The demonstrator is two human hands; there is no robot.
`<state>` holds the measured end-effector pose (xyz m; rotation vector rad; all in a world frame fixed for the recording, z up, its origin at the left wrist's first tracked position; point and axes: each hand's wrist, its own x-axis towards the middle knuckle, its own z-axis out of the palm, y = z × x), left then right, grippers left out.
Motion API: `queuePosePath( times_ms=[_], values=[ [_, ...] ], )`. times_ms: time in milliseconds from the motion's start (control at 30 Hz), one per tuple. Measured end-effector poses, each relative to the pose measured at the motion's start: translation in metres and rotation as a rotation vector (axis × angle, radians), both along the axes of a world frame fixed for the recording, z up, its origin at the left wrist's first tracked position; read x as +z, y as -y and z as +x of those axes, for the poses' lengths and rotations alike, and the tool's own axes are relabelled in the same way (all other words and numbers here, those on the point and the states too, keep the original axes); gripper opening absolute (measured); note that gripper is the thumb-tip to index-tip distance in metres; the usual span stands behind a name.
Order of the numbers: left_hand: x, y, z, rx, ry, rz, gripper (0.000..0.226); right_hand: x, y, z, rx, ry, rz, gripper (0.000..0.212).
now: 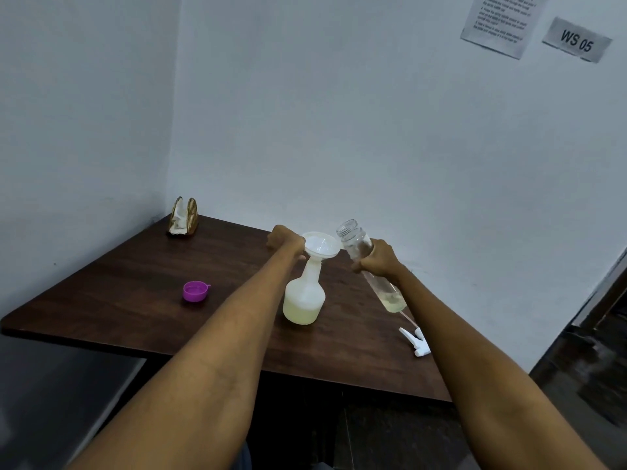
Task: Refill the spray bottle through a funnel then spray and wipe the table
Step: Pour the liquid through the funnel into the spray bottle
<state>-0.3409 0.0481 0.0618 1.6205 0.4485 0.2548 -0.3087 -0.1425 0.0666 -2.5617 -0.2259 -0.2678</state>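
Dark wood-grain table (135,300), translucent plastic funnel (322,245)

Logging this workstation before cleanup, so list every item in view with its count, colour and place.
table: 1, dark brown wood, set in the corner of the walls
spray bottle: 1, translucent white with pale yellow liquid low inside, upright mid-table
funnel: 1, white, seated in the spray bottle's neck
clear bottle: 1, clear, open, a little pale liquid at its base, held tilted right of the funnel
spray head: 1, white, lying near the table's right edge
cap: 1, purple, left part of table
napkin holder: 1, gold, far left corner
printed sheet: 1, white, wall upper right
WS 05 label: 1, grey, beside the sheet
left hand: 1, holds the funnel rim
right hand: 1, fingers curled round the clear bottle
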Motion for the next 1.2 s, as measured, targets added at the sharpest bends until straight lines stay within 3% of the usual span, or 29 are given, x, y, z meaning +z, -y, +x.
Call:
queuePosePath(
  times_ms=[133, 333, 800, 1033, 1100, 1200],
  values=[
    [0.002, 0.001, -0.003, 0.000, 0.005, -0.001, 0.009, 0.008, 0.002, -0.004, 0.014, -0.028, 0.102, 0.026],
    [0.000, 0.003, 0.001, 0.006, -0.003, -0.025, 0.020, 0.013, 0.000, -0.006, 0.017, -0.023, 0.083, 0.028],
    [-0.001, 0.005, 0.001, 0.020, -0.004, 0.014, 0.019, 0.011, 0.001, -0.002, -0.048, 0.168, -0.435, 0.029],
    [-0.001, 0.003, 0.002, 0.019, 0.003, -0.002, 0.011, 0.014, 0.003, -0.001, -0.065, 0.269, -0.564, 0.029],
    [-0.002, 0.003, 0.002, 0.016, -0.001, -0.005, 0.020, 0.013, 0.004, -0.001, -0.066, 0.287, -0.583, 0.028],
    [-0.002, 0.003, 0.003, 0.021, 0.004, -0.009, 0.011, 0.013, 0.005, 0.000, -0.074, 0.302, -0.592, 0.028]
  ],
)
